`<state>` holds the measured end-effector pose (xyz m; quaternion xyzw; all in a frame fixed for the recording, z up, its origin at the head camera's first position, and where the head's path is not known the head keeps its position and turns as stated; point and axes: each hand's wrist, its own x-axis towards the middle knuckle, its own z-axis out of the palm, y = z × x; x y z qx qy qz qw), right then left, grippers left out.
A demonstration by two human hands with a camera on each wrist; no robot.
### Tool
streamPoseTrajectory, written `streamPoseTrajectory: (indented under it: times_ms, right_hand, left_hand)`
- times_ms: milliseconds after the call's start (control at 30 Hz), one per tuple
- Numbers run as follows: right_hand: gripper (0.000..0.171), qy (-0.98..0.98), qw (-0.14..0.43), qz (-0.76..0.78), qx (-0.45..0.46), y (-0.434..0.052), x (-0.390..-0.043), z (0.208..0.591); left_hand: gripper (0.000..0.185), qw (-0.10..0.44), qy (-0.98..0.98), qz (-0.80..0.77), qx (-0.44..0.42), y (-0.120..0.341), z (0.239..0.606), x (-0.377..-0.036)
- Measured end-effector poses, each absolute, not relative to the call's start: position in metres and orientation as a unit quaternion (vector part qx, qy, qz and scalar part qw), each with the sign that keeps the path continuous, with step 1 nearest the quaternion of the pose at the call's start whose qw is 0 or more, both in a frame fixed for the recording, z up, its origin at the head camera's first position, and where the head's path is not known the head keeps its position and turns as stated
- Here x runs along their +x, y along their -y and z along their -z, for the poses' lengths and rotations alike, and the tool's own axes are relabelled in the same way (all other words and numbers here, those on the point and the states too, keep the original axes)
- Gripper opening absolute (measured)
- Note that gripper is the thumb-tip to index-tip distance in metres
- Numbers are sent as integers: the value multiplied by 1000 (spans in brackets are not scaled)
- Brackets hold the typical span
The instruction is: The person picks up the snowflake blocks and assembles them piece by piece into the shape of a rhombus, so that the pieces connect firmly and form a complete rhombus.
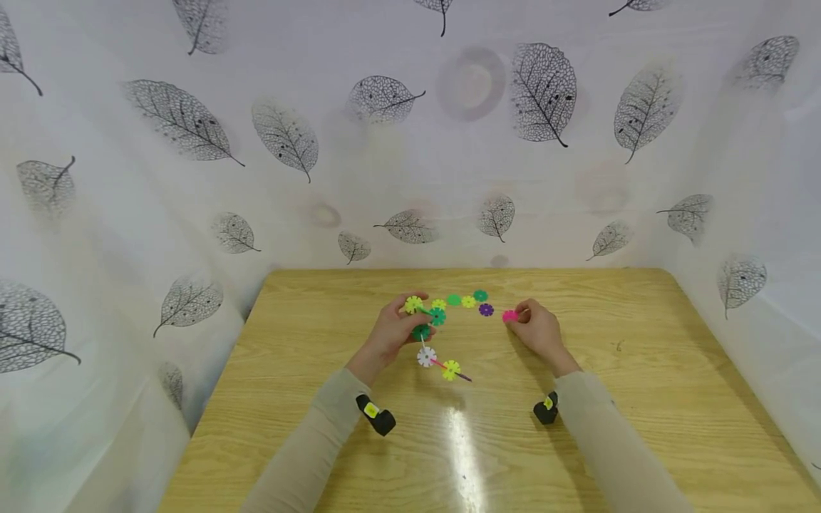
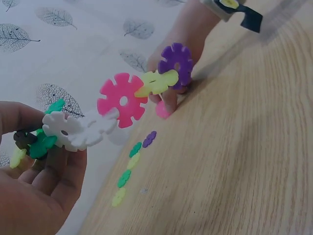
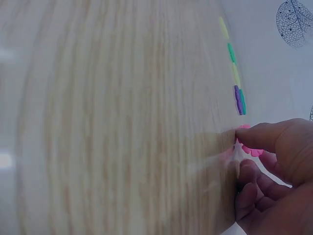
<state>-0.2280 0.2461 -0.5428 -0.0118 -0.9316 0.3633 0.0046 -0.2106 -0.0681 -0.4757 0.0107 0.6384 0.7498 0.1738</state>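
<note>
My left hand [image 1: 394, 329] grips one end of a chain of joined snowflake discs [image 1: 431, 336]. In the left wrist view the chain [image 2: 117, 110] runs from white through pink and yellow to a purple disc [image 2: 177, 62], held up off the table. My right hand [image 1: 537, 330] pinches a single pink disc [image 1: 509, 316] at the wooden table [image 1: 641, 399]; the right wrist view shows that pink disc [image 3: 247, 147] between thumb and fingers, touching the wood. Loose discs [image 1: 467, 301] in green, yellow and purple lie in a row beyond both hands.
A white sheet with leaf prints [image 1: 410, 142] walls the table on the back and both sides. Small black wrist cameras [image 1: 377, 415] sit on both forearms. Glare streaks the wood near the front edge [image 1: 463, 456].
</note>
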Motion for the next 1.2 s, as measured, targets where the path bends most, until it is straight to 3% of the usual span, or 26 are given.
streamPoseTrajectory:
  times_ms: [267,933,1200]
  right_hand:
    - [14,918,-1,-393,49,-242,-224,538]
    - [26,887,-28,-450,98,-206,-208,492]
    - [26,883,-21,-453,117,-197,-204,484]
  left_hand:
    - [47,179,-618,-766,14,66,475,-210]
    - [51,183,-614,-768,5,67,469,-210]
    - [39,184,-613,-768,3,68,470,-210]
